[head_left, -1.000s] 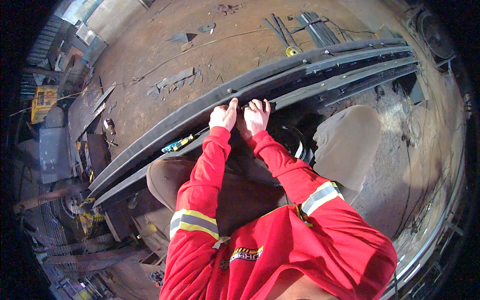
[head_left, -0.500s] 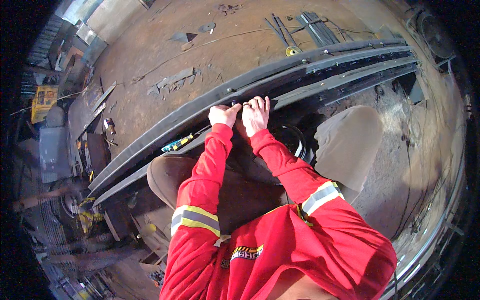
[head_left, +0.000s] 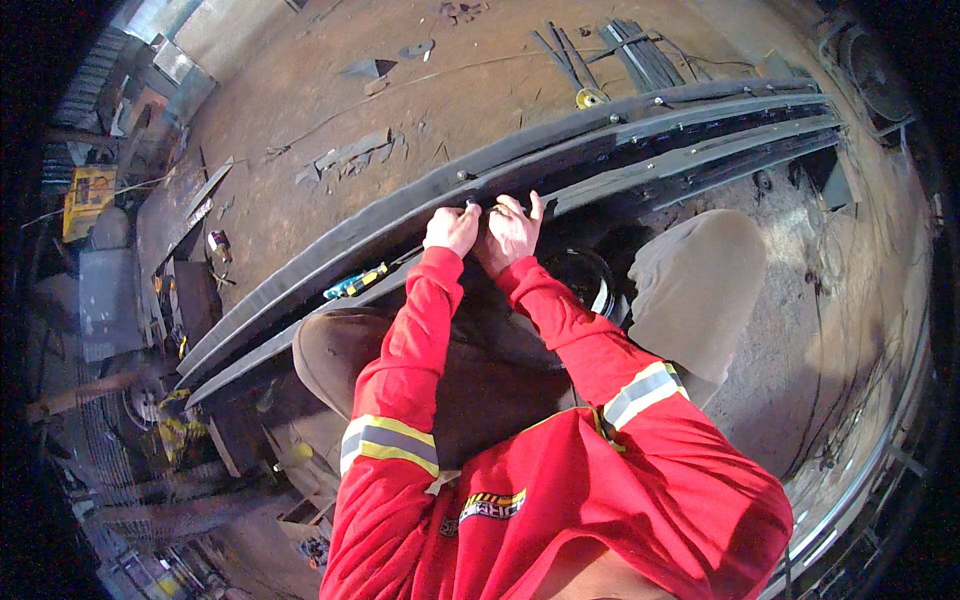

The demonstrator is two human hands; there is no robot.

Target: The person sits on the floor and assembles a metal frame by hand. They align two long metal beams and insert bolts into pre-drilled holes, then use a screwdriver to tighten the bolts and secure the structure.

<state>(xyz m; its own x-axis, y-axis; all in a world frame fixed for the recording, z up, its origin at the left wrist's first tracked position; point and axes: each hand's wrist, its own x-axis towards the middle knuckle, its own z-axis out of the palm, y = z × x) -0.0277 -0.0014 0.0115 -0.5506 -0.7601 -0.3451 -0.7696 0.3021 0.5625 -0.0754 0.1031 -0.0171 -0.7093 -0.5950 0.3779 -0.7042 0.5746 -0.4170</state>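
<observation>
Long dark metal beams [head_left: 385, 213] with bolts along them lie across the floor in front of my knees. My left hand [head_left: 452, 229] is closed at the middle of the nearer beams, thumb and fingers pinched around something small and dark that I cannot make out. Right beside it, my right hand [head_left: 511, 233] has curled fingers, with one fingertip raised; its thumb side meets the same spot, and what it grips is hidden. A bolt [head_left: 463, 175] stands on the farther beam just beyond my hands. Left of my left hand, a tool with teal and yellow handles [head_left: 356, 281] rests on the beams.
Beyond the beams lie a yellow disc [head_left: 591, 98], a stack of metal bars [head_left: 641, 55] and scrap pieces [head_left: 350, 158]. A coiled cable [head_left: 603, 290] sits between my knees. At the far left stand a yellow box [head_left: 89, 205] and clutter.
My right hand's fingers have curled in more and its wrist has turned slightly. My left hand stays at the same spot on the beam.
</observation>
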